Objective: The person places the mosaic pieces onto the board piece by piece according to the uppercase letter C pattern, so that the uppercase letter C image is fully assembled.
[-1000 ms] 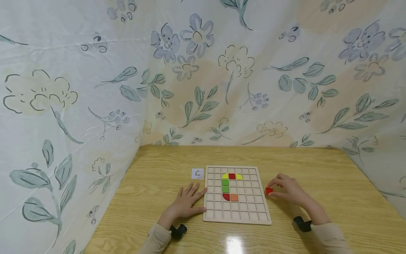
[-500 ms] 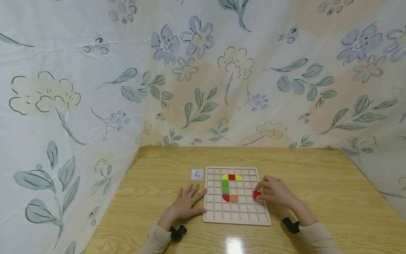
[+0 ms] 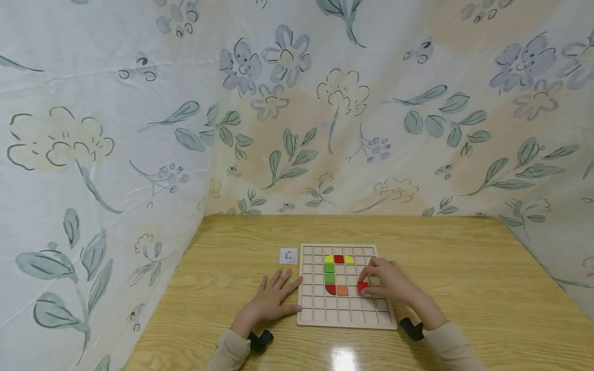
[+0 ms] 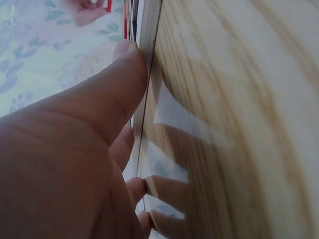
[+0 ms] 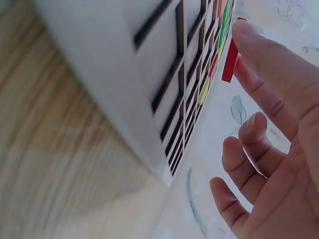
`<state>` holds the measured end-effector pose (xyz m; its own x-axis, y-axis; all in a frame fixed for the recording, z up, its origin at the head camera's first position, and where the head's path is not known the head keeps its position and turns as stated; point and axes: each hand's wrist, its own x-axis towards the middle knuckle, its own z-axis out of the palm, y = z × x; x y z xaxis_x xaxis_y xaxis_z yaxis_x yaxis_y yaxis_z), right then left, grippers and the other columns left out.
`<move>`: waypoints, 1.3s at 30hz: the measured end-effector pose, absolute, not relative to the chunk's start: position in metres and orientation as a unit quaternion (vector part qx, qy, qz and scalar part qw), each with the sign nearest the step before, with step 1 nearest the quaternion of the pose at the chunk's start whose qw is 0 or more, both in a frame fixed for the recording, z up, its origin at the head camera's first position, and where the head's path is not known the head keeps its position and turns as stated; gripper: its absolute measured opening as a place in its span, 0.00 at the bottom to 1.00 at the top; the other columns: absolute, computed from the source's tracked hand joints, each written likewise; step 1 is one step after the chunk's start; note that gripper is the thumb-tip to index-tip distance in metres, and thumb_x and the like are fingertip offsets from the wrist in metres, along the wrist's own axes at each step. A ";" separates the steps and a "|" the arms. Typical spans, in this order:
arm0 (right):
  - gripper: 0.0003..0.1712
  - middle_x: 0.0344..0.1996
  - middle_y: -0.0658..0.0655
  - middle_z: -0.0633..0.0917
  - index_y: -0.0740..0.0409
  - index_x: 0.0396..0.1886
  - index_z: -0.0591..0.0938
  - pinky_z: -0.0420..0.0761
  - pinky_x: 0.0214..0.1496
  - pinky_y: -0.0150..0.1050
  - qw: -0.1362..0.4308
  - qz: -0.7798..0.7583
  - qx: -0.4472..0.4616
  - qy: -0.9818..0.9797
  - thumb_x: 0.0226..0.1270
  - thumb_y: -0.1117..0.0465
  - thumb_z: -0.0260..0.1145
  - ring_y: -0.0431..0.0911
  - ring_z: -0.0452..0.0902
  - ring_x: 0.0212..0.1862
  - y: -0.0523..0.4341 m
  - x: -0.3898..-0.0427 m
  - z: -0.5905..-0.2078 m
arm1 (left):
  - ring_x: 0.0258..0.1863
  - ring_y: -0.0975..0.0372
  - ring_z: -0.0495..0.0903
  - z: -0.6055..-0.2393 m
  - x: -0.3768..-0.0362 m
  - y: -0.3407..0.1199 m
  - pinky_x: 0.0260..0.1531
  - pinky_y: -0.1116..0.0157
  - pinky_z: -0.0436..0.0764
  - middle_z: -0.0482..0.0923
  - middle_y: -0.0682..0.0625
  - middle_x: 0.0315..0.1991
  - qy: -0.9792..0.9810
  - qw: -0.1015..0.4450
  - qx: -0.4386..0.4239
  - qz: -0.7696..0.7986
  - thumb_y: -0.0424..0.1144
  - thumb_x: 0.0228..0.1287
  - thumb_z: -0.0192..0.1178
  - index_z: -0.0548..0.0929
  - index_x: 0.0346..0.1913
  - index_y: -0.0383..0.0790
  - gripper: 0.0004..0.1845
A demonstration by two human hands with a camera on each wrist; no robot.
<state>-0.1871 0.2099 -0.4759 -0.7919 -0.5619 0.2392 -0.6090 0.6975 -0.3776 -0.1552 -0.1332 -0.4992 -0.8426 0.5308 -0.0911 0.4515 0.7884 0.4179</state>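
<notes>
On the left, the left hand (image 3: pixel 274 296) is laid flat on the pale wooden table (image 3: pixel 464 268) with fingers spread and relaxed, nothing gripped; in the left wrist view its thumb (image 4: pixel 124 74) is seen pressed against the left edge of the light wooden grid board (image 3: pixel 345 315), so the board is braced. This hand has not shifted over the last second. Just beyond it, a small white pattern card (image 3: pixel 289 255) lies beside the board's far left corner.

Within the grid, a partial figure is already set — yellow, red and yellow pieces along the top, two green squares below them, a red quarter-round and an orange square at the bottom.

Further right, the small red square tile (image 3: pixel 362 286) is pinched in the fingertips of the right hand (image 3: pixel 387 283). A second ago it was held over bare table beyond the board's right edge; it has since been carried leftward and is now held low over the grid, near the orange square's right side — placement appears close, though not yet seated.
</notes>
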 end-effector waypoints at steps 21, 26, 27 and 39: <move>0.09 0.27 0.43 0.72 0.39 0.29 0.83 0.60 0.40 0.41 0.028 0.172 0.324 -0.930 0.49 0.48 0.73 0.36 0.63 0.32 0.192 -0.193 -0.483 | 0.72 0.44 0.40 -0.494 -0.152 -0.131 0.64 0.37 0.40 0.44 0.42 0.74 0.937 0.100 0.267 0.203 0.59 0.64 0.51 0.54 0.73 0.51 0.38; 0.09 0.27 0.43 0.71 0.39 0.29 0.82 0.58 0.38 0.39 0.027 0.168 0.325 -0.930 0.49 0.48 0.73 0.36 0.63 0.32 0.191 -0.193 -0.483 | 0.72 0.44 0.40 -0.494 -0.152 -0.131 0.64 0.37 0.41 0.45 0.42 0.73 0.936 0.098 0.269 0.204 0.59 0.64 0.51 0.55 0.72 0.51 0.38; 0.09 0.27 0.43 0.71 0.39 0.29 0.82 0.58 0.38 0.39 0.026 0.168 0.324 -0.931 0.49 0.48 0.73 0.36 0.63 0.32 0.191 -0.193 -0.483 | 0.72 0.44 0.40 -0.494 -0.153 -0.131 0.64 0.37 0.41 0.45 0.42 0.73 0.936 0.098 0.269 0.203 0.59 0.64 0.51 0.55 0.72 0.51 0.38; 0.10 0.26 0.43 0.72 0.42 0.31 0.84 0.62 0.40 0.42 0.034 0.170 0.316 -0.933 0.48 0.48 0.74 0.36 0.62 0.30 0.195 -0.193 -0.483 | 0.72 0.45 0.40 -0.497 -0.155 -0.131 0.64 0.37 0.41 0.45 0.42 0.73 0.938 0.095 0.270 0.197 0.61 0.63 0.50 0.54 0.72 0.52 0.38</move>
<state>-0.1927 0.1949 -0.4825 -0.7985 -0.5774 0.1703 -0.6004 0.7433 -0.2950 -0.1548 -0.1313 -0.4974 -0.8362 0.5437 -0.0721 0.4690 0.7769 0.4201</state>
